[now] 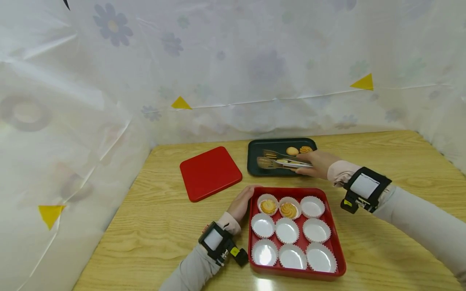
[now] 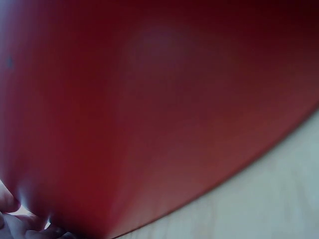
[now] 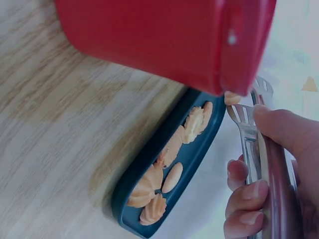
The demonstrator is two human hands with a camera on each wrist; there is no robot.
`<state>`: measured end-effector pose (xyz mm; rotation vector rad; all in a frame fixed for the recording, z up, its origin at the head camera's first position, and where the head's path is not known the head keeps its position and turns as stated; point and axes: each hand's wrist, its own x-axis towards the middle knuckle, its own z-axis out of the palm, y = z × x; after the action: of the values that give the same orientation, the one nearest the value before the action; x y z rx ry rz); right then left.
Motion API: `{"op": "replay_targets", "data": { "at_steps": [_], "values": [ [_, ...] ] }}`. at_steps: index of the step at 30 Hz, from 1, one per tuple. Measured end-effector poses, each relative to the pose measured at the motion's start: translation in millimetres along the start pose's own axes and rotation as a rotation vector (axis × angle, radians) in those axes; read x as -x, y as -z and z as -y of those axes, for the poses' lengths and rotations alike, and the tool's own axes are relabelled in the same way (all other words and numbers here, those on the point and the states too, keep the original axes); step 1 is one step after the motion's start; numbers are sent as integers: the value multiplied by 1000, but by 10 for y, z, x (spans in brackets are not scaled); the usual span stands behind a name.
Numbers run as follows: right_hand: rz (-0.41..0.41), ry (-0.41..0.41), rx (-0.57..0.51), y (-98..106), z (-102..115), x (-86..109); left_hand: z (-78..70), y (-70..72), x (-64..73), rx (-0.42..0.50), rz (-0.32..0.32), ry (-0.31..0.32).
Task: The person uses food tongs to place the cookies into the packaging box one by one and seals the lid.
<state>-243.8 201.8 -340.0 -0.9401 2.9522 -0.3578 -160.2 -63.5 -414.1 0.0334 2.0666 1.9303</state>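
My right hand [image 1: 318,162] holds metal food tongs [image 1: 291,163] with slotted ends over the dark green tray [image 1: 251,157], the two tips apart. Small cookies lie in that tray, among them a round one [image 1: 292,151] and a swirled one [image 1: 305,149]. In the right wrist view, thumb and fingers wrap the tongs' handles, and a cookie [image 3: 232,98] shows beside the slotted tips. My left hand [image 1: 240,205] grips the upper left corner of a red square box [image 1: 340,258]. White paper cups [image 1: 316,230] line the box; two at the back left each hold a cookie [image 1: 268,206].
A red lid [image 1: 210,173] lies flat left of the tray on the wooden table [image 1: 153,226]. Behind the table hangs a pale flowered sheet [image 1: 233,60] with yellow triangles on it.
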Motion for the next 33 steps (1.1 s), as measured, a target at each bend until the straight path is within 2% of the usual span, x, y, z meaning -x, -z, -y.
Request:
{"op": "replay_targets", "data": {
  "at_steps": [3,11,33],
  "values": [
    [-7,-19,-6,17,-23,74,-1,2,-2,-3,0,9],
    [1,-13,-8,81,-105,275,-11,3,5,-27,-4,-16],
    [-42,-33,-13,309,-98,801,3,23,-20,-19,-15,2]
  ]
}}
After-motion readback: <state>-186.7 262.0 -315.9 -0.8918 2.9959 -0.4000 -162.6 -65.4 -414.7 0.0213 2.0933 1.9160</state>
